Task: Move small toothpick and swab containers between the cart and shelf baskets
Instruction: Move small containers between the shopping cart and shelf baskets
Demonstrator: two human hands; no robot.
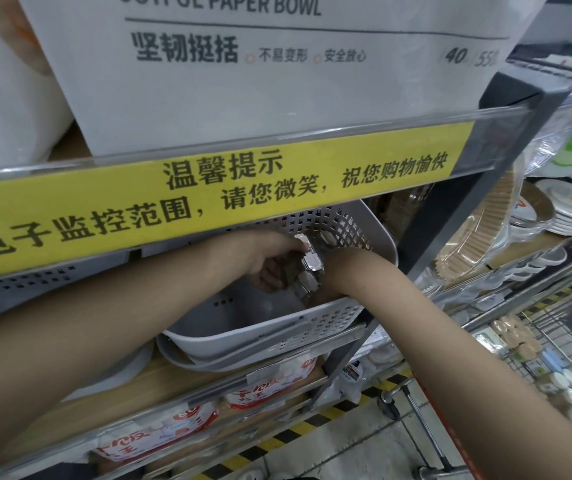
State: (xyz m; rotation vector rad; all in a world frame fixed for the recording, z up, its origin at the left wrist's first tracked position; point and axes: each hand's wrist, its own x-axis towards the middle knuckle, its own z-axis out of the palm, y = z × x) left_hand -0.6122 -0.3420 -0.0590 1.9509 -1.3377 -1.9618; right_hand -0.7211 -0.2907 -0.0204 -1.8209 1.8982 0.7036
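Shop shelving (277, 386) carries a grey basket (312, 323); left hand (270, 261) curls its fingers round small clear containers (310, 268) inside it, likely depositing; right hand's grip is hidden behind them.

Two hands: left hand (270, 261), right hand (338, 268) mostly hidden. Two nested grey baskets (260, 336). One yellow notice strip (208, 199). Containers too hidden to count.

Basket (277, 327): pale grey, perforated sides. Shelf strip (208, 199): yellow, black lettering. Floor tape (346, 407): black-yellow diagonal stripes. Containers (308, 268): silvery.
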